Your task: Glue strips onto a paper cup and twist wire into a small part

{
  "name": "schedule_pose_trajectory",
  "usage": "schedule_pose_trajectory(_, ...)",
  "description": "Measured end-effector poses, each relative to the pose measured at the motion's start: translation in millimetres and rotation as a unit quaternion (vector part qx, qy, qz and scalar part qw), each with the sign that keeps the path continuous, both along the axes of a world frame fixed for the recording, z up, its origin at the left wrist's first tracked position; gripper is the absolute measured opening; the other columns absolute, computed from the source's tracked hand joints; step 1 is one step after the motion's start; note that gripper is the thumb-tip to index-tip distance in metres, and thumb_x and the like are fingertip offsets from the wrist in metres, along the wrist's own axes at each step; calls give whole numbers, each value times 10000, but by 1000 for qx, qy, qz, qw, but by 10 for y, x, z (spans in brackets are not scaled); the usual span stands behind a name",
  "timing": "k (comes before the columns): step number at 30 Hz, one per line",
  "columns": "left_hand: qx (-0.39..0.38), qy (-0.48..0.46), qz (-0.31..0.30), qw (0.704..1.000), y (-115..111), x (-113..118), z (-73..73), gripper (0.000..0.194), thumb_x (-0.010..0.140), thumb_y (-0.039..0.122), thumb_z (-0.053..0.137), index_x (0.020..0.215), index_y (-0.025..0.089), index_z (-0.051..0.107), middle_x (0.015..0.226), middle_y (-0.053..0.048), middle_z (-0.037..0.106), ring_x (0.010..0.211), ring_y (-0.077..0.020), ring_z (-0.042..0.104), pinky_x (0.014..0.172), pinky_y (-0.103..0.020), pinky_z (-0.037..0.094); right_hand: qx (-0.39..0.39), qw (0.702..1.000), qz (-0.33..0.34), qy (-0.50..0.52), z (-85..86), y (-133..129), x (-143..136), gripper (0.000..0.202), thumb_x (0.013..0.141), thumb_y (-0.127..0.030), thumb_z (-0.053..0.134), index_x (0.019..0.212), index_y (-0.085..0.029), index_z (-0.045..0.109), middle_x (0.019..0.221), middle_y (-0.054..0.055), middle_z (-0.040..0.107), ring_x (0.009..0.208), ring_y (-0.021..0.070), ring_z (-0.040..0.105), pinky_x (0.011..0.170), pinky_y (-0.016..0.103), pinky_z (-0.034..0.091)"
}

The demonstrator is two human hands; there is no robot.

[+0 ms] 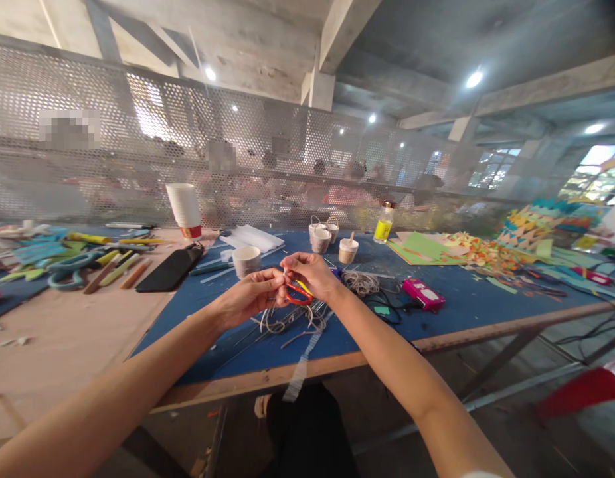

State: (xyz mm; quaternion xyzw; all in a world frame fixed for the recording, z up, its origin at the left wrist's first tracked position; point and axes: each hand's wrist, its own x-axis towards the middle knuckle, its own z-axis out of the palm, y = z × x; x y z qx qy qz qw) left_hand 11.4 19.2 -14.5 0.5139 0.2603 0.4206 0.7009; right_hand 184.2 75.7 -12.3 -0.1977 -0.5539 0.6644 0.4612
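Note:
My left hand [252, 295] and my right hand [313, 273] meet above the blue mat [188, 348], fingertips pinched almost together. Between them is a small, thin, pale piece, too small to name. A red-and-yellow handled tool [300, 296] shows just below and behind the fingers; whether it is held or lies on the mat I cannot tell. Under the hands lie loose loops of grey cord [275, 322] and some thin wires. To the left stands a small white cup [246, 261]. Farther back is a group of little handled cups [320, 238], with another small cup [348, 251] holding a stick.
On the left are a stack of paper cups [184, 209], a black phone [171, 269] and blue-handled scissors [71, 269]. A cord bundle [361, 283], pink box [423, 295], yellow-labelled bottle [384, 222] and green paper [424, 247] are right. A perforated screen [267, 119] rises behind.

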Motion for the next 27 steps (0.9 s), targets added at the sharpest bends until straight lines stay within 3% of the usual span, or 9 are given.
schedule_pose_trajectory(7, 2, -6, 4, 1000, 6, 11, 2, 79, 835, 210, 691, 838, 135, 667, 700, -23, 652, 606, -104, 621, 735, -280, 576, 4, 1000, 3, 3, 2, -7, -9, 291, 650, -390, 834, 755, -151, 705, 666, -10, 652, 555, 77, 584, 566, 209, 495)
schedule_pose_trajectory(14, 11, 2, 17, 1000, 24, -14, 7, 88, 853, 222, 678, 875, 136, 669, 734, -18, 665, 632, -104, 642, 741, -275, 578, 50, 998, -3, -38, -6, -27, 7, 302, 771, -446, 733, 821, -148, 726, 676, -7, 614, 576, 75, 565, 572, 201, 479)
schedule_pose_trajectory(21, -1, 12, 23, 1000, 31, -23, -16, 101, 848, 230, 686, 867, 133, 667, 788, -56, 712, 661, -122, 672, 759, -282, 580, 71, 996, -4, -52, 1, -34, 12, 336, 779, -481, 712, 844, -152, 739, 669, -4, 605, 587, 75, 546, 588, 205, 463)
schedule_pose_trajectory(27, -22, 38, 37, 998, 73, -54, -37, 160, 848, 213, 685, 984, 130, 700, 867, -84, 740, 702, -143, 704, 753, -276, 592, 92, 990, -86, -63, 52, -24, 52, 334, 774, -489, 711, 796, -157, 740, 660, -16, 572, 592, 61, 500, 575, 182, 419)
